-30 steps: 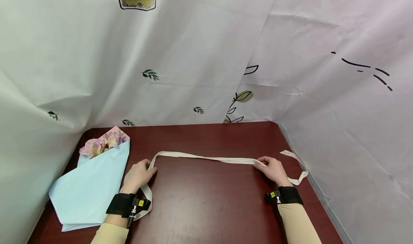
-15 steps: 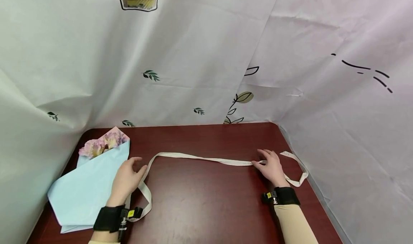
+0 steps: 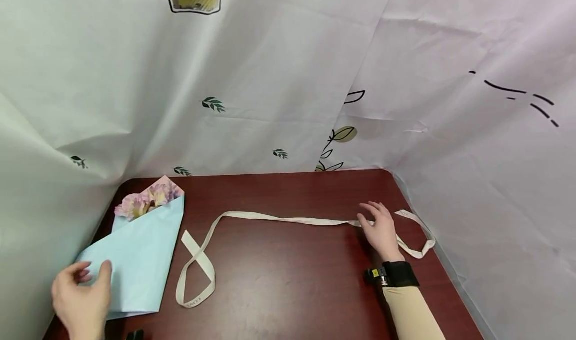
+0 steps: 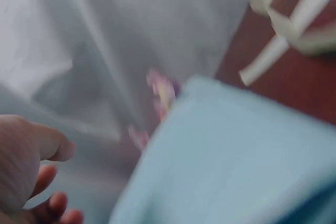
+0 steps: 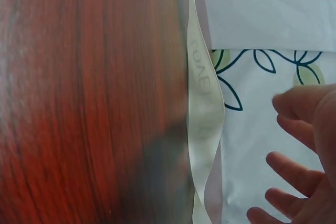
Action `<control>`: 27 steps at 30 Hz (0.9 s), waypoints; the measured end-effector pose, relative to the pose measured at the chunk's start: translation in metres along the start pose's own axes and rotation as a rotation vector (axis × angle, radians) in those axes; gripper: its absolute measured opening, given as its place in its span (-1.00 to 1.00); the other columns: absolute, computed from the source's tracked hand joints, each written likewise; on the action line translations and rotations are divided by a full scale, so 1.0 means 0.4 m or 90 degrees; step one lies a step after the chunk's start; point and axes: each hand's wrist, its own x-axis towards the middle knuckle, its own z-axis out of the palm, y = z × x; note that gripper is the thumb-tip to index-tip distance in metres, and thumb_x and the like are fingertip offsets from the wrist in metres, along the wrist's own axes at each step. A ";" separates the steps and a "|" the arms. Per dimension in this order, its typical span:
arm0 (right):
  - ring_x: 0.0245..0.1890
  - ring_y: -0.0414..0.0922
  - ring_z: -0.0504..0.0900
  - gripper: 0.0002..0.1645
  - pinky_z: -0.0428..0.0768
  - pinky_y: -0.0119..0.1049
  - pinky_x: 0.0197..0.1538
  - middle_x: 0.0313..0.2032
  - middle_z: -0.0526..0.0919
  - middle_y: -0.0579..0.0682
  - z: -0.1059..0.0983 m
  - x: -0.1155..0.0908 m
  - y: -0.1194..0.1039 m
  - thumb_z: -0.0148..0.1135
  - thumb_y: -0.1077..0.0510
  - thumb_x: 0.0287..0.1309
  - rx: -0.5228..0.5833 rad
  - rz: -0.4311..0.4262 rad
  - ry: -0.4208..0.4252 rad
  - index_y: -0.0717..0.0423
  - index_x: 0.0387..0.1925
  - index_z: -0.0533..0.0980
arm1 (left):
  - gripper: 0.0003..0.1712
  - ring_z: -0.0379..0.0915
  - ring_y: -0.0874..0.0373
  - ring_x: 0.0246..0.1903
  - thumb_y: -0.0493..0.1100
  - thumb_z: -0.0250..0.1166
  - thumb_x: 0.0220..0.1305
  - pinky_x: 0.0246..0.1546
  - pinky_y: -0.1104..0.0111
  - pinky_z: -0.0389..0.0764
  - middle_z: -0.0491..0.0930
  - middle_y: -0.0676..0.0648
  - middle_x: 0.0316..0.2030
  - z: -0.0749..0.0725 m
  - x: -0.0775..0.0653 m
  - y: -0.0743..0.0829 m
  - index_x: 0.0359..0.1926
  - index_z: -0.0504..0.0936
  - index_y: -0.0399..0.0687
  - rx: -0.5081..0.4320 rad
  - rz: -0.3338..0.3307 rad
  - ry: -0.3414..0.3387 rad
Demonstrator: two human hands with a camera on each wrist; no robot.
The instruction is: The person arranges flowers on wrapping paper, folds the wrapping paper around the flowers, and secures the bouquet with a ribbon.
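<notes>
A cream ribbon (image 3: 292, 221) with printed lettering lies across the dark red table, looped at its left end and bent at its right end. My right hand (image 3: 380, 232) hovers over the right part of the ribbon, fingers spread and holding nothing. In the right wrist view the ribbon (image 5: 205, 114) runs apart from the fingers. Pink and purple flowers (image 3: 150, 200) wrapped in light blue paper (image 3: 139, 260) lie at the left. At the paper's lower left is my left hand (image 3: 83, 297), thumb and fingers apart with nothing between them; whether it touches the paper is unclear.
The brown-red table (image 3: 279, 280) has rounded far corners. A pale curtain (image 3: 270, 80) with leaf prints hangs behind it and along both sides. A small black object (image 3: 135, 334) shows at the bottom edge, beside the left wrist.
My left hand has let go of the ribbon's left part and moved left and down to the blue paper. The right hand has released the ribbon and lifted slightly.
</notes>
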 end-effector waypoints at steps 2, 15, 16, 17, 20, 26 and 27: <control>0.51 0.39 0.27 -0.57 0.30 0.33 0.44 0.34 0.52 0.35 -0.002 0.002 -0.006 0.38 0.20 0.43 -0.001 -0.004 0.009 0.20 0.27 0.64 | -0.53 0.09 0.57 -0.26 0.09 0.49 0.26 -0.04 0.48 0.13 0.20 0.40 -0.25 -0.014 -0.002 -0.037 0.07 0.43 0.53 0.000 -0.091 -0.002; 0.28 0.32 0.53 -0.57 0.54 0.26 0.17 0.36 0.51 0.30 -0.005 0.004 -0.010 0.37 0.24 0.43 0.018 0.014 0.044 0.19 0.28 0.64 | 0.48 0.31 -0.59 0.14 0.44 0.42 0.23 0.09 -0.34 0.38 0.51 -0.49 -0.18 -0.032 0.005 -0.101 0.66 -0.31 -0.30 0.219 -0.229 -0.262; 0.27 0.31 0.54 -0.57 0.55 0.25 0.16 0.37 0.51 0.30 -0.006 0.003 -0.010 0.36 0.24 0.43 0.018 0.017 0.044 0.19 0.28 0.64 | 0.47 0.33 -0.59 0.12 0.41 0.44 0.23 0.07 -0.33 0.40 0.54 -0.46 -0.25 -0.030 0.008 -0.100 0.65 -0.28 -0.31 0.227 -0.222 -0.263; 0.25 0.31 0.55 -0.57 0.55 0.25 0.15 0.37 0.50 0.30 -0.007 0.001 -0.009 0.36 0.23 0.44 0.017 0.021 0.043 0.19 0.28 0.64 | 0.46 0.33 -0.60 0.11 0.39 0.46 0.22 0.06 -0.34 0.40 0.55 -0.44 -0.29 -0.028 0.009 -0.101 0.65 -0.25 -0.33 0.234 -0.219 -0.266; 0.22 0.31 0.57 -0.58 0.57 0.25 0.13 0.39 0.49 0.30 -0.009 -0.003 -0.009 0.34 0.22 0.46 0.011 0.027 0.033 0.19 0.28 0.64 | 0.37 0.34 -0.62 0.13 0.34 0.48 0.22 0.04 -0.34 0.43 0.52 -0.49 -0.20 -0.024 0.010 -0.106 0.59 -0.08 -0.41 0.254 -0.218 -0.265; 0.13 0.29 0.61 -0.62 0.60 0.22 0.07 0.40 0.47 0.30 -0.012 -0.006 -0.015 0.32 0.21 0.48 0.002 0.024 0.025 0.18 0.25 0.65 | 0.12 0.38 -0.58 0.13 0.46 0.37 0.26 -0.05 -0.27 0.51 0.39 -0.60 0.08 -0.018 0.011 -0.119 0.31 0.39 -0.51 0.309 -0.173 -0.280; 0.12 0.28 0.62 -0.62 0.60 0.21 0.06 0.40 0.47 0.30 -0.014 -0.005 -0.016 0.33 0.21 0.47 0.003 0.023 0.026 0.19 0.24 0.66 | 0.10 0.39 -0.57 0.11 0.49 0.35 0.27 -0.07 -0.26 0.51 0.41 -0.59 0.05 -0.017 0.012 -0.120 0.26 0.45 -0.50 0.315 -0.165 -0.284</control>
